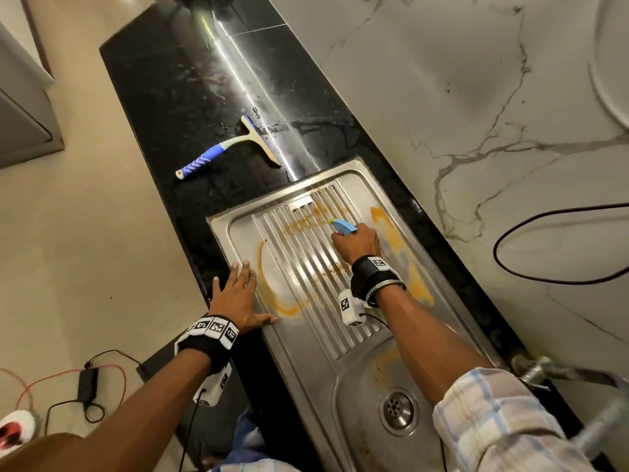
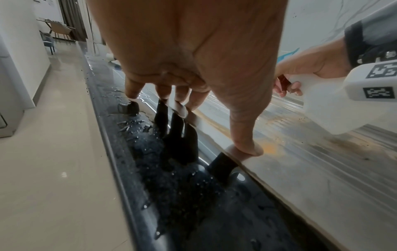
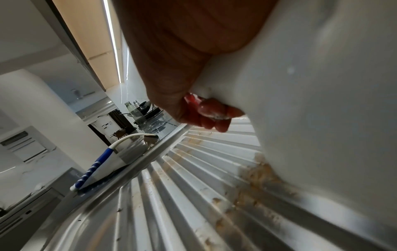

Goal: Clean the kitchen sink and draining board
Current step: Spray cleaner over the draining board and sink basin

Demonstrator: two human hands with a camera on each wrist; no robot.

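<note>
One steel draining board (image 1: 343, 301), ribbed and streaked with orange-brown residue, adjoins one sink (image 1: 367, 396) with a round drain (image 1: 396, 408); both are set in a black table (image 1: 177, 107). One squeegee (image 1: 235, 144) with a blue-white handle lies on the wet table beyond the board. One spray bottle (image 1: 343, 227): head view shows only its blue nozzle, while the left wrist view shows its white body above the ribs. Right hand (image 1: 357, 241) wraps the bottle's neck, fingers curled at the trigger. Left hand (image 1: 238, 294) lies flat, fingers spread, fingertips (image 2: 249, 149) pressing the board's near edge and table.
</note>
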